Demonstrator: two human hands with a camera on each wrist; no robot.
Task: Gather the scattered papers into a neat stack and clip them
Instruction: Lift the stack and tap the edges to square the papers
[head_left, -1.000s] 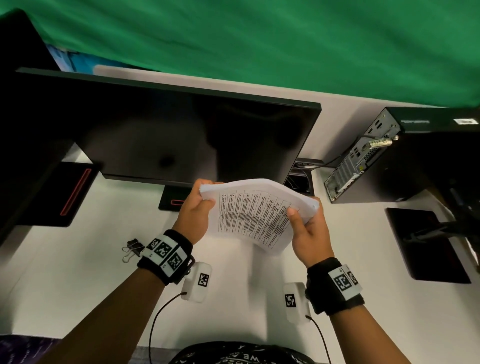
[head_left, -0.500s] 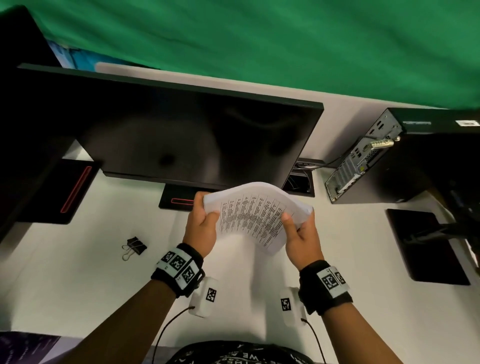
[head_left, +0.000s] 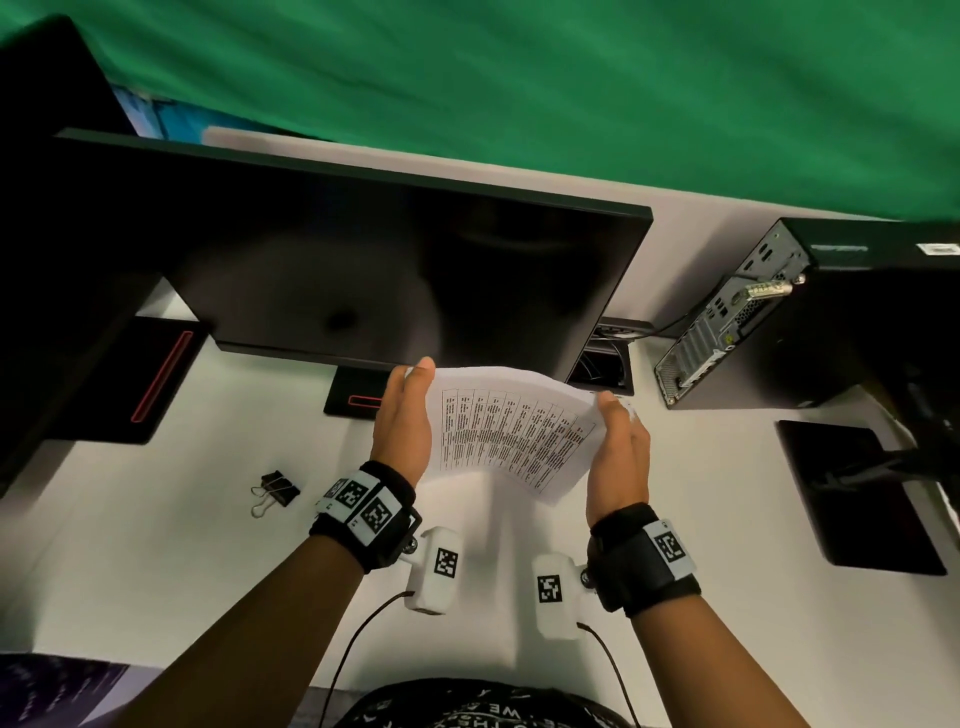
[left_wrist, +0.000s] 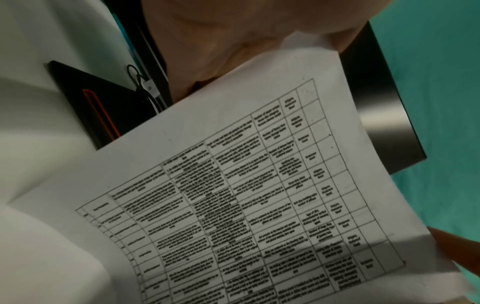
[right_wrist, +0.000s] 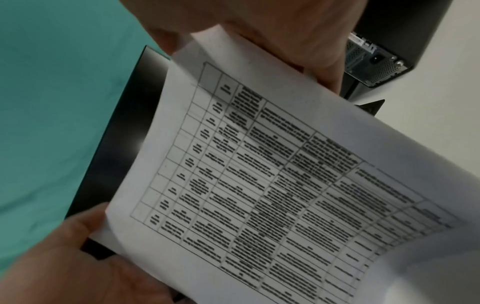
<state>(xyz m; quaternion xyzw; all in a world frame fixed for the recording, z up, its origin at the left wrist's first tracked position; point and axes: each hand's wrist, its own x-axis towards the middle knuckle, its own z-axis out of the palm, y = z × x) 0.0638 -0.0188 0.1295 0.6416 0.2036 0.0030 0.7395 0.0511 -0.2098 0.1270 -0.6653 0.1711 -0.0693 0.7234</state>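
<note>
A stack of white papers (head_left: 514, 431) printed with a table is held up above the white desk (head_left: 156, 571), bowed towards me. My left hand (head_left: 408, 415) presses flat against the stack's left edge, fingers straight. On the opposite edge my right hand (head_left: 618, 447) presses with straight fingers too. The left wrist view shows the papers (left_wrist: 233, 195) meeting the left palm (left_wrist: 207, 41). In the right wrist view the papers (right_wrist: 272, 185) run up into the right hand (right_wrist: 272, 30). A black binder clip (head_left: 278, 491) lies on the desk, left of my left wrist.
A dark monitor (head_left: 363, 270) stands right behind the papers, its base (head_left: 353, 397) by my left hand. A black computer case (head_left: 779, 322) lies at the back right, a black pad (head_left: 857, 499) at the right and a black stand (head_left: 150, 384) at the left.
Both hands have let go of their thumb-over grip on the sheets and now lie flat against the stack's side edges. The stack sits slightly further to the right.
</note>
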